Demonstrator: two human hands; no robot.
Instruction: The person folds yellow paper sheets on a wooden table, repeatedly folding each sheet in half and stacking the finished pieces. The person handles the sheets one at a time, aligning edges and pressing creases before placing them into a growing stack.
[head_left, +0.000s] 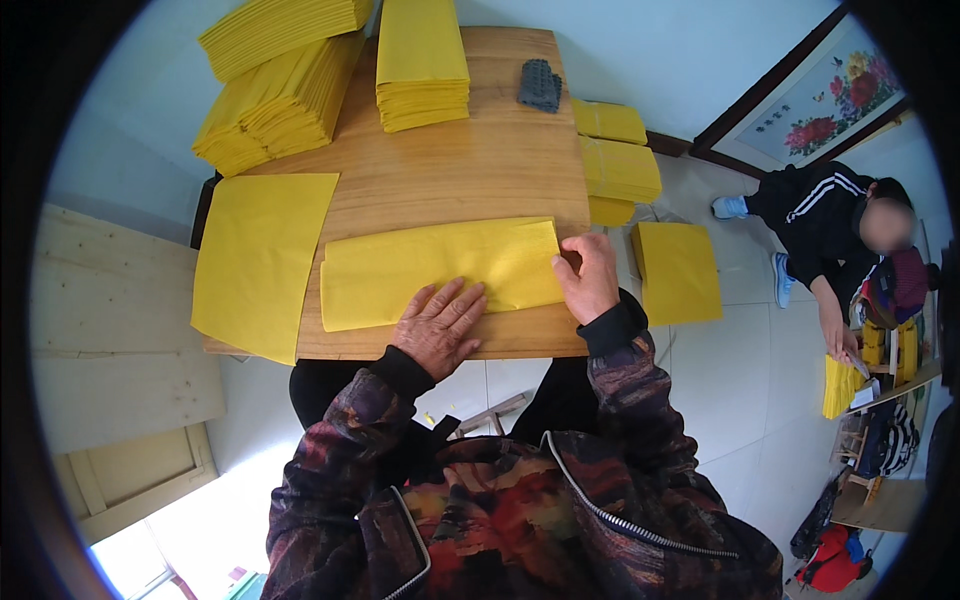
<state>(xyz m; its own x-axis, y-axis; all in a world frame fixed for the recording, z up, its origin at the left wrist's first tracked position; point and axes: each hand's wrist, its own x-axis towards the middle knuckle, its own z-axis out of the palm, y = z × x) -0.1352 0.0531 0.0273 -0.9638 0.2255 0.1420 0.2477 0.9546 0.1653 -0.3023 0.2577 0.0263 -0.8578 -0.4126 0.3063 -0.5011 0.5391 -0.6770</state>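
Observation:
A yellow paper sheet (400, 270), folded into a long band, lies across the near part of the wooden table. My left hand (440, 325) rests flat on its lower edge, fingers stretched out and slightly spread. At the band's right end, my right hand (588, 278) has its fingers curled, with thumb and forefinger pinching the paper's edge. Left of the band lies a flat unfolded yellow sheet (262, 262), its lower corner over the table's near edge.
The wooden table (500, 165) carries a neat stack of folded yellow paper (423, 65), larger piles (275, 100) at far left and a dark grey cloth (540, 86). More yellow bundles (620, 170) and a yellow stack (678, 272) stand beyond its right edge. Another person (825, 215) crouches at right.

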